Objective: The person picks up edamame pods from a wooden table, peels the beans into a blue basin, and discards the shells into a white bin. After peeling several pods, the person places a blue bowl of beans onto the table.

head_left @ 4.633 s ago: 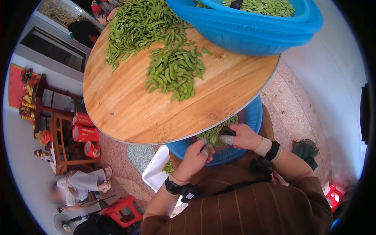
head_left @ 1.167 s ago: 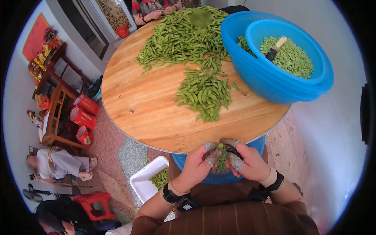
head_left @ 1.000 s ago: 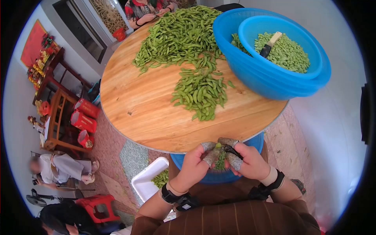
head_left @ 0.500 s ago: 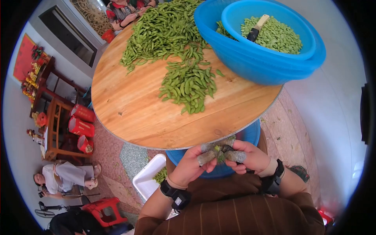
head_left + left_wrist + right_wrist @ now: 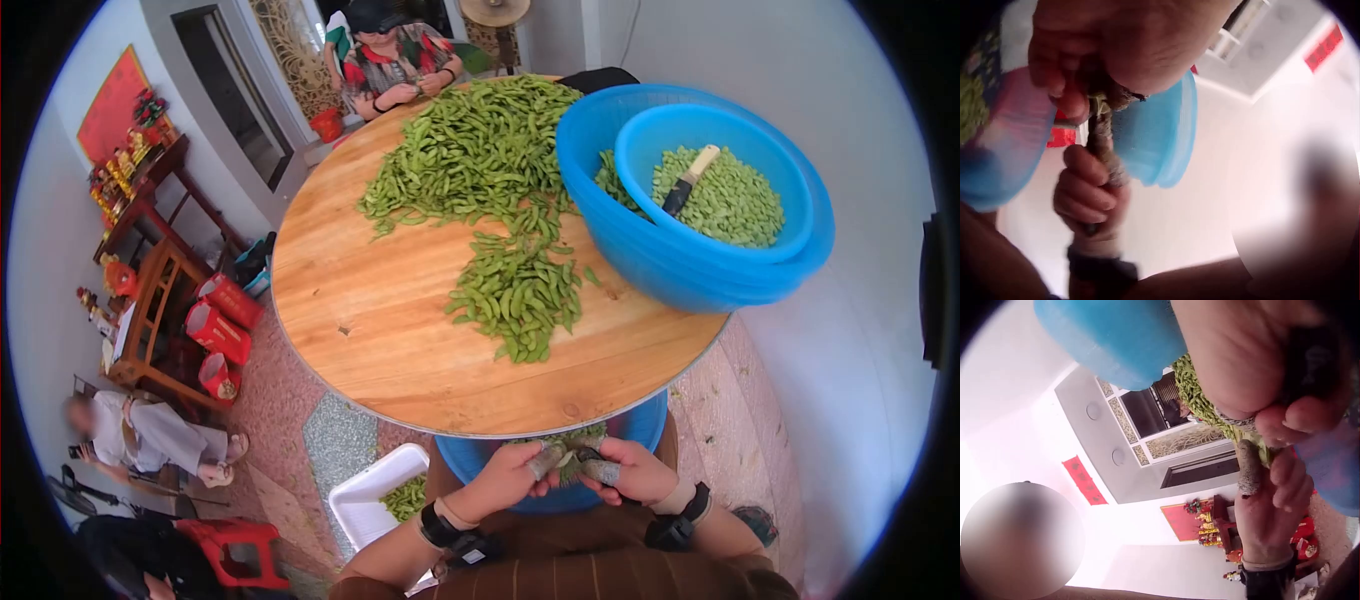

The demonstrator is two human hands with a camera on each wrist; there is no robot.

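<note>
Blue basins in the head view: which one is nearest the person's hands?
The basin below the table's near edge, partly covered by the left hand and right hand. The other blue basins sit nested on the table, farther away.

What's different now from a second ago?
The left hand and right hand, fingers meeting at a small green pod, appear slightly lower: they overlapped the near edge of the round wooden table and now show just below it, over the round blue plastic basin. The head view has also shifted, showing more of the person across the table. The heap of green pods and stacked blue plastic basins stayed put.
</note>
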